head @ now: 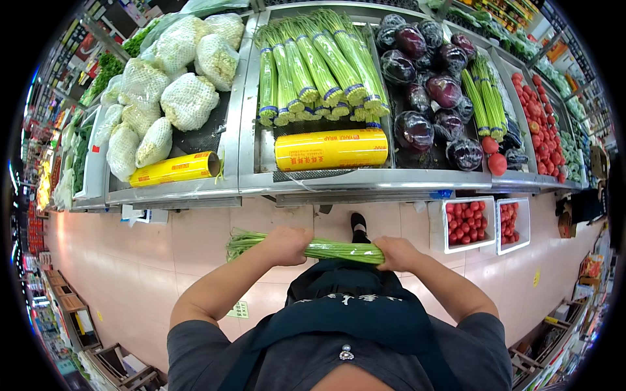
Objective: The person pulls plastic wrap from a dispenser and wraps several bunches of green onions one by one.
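Observation:
Held level in front of my apron is a bunch of long green stalks [337, 249] that look like garlic scapes, with a shiny surface like plastic film. My left hand [291, 246] grips it behind the loose, thin tips, which stick out to the left. At the other end, my right hand [397, 254] grasps the cut ends. Beyond my hands, similar bunches bound with blue tape [313, 68] lie stacked in a metal display bin. A yellow roll of cling wrap [332, 150] lies at the near side of that bin.
Cauliflowers in white foam nets [190, 101] and another yellow roll [173, 168] occupy the left bin. Film-wrapped purple cabbages [414, 131] fill the right one, with loose tomatoes [497, 164] nearby. White foam boxes [442, 239] of tomatoes stand on the floor. The counter's metal edge [362, 181] runs across.

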{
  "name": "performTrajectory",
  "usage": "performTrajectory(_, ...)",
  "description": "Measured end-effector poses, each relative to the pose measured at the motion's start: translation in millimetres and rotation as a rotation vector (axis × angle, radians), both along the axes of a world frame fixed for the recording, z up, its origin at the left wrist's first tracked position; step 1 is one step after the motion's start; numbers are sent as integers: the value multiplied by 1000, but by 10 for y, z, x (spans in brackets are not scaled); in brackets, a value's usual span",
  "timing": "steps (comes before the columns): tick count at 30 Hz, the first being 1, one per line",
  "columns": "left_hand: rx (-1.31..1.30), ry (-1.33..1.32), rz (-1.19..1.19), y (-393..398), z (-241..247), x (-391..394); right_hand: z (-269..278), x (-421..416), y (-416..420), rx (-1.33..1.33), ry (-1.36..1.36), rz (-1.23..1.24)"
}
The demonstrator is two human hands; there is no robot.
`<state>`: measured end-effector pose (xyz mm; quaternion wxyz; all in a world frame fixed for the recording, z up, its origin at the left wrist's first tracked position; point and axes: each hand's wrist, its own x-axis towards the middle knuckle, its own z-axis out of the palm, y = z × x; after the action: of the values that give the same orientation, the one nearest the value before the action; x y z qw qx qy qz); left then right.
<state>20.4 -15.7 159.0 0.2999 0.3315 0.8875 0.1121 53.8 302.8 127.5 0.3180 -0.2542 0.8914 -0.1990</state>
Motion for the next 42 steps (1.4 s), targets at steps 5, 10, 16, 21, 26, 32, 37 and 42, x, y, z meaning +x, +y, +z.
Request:
performTrajectory(5, -50, 568, 24, -366, 359, -666, 393, -161, 2, -177, 76, -181)
performTrajectory(10, 568, 955, 1026, -593, 983, -1321, 1105, -1033, -472, -477, 146, -391)
performTrajectory(16, 1361, 115, 1201, 669, 1272, -1826, 1332, -2074, -1213, -927, 411, -202)
performTrajectory(21, 970, 440, 1223, 138, 844, -2917, 1060, -2333, -299, -752, 494, -252)
performTrajectory(26, 370, 693, 951, -591, -560, -3850, 605, -2514, 1391, -535, 601, -793)
performTrajectory(32, 104, 341, 1070, -316, -583, -3933, 345, -2773, 3467, 269, 1081, -1139)
performTrajectory(37, 100, 410, 1127, -407, -598, -3833, 66, -3170, 3752, 519, 599, -1254)
performTrajectory(42, 258, 425, 1139, -350, -593, -3679, 63, -3348, 3934, 448, 502, -1280)
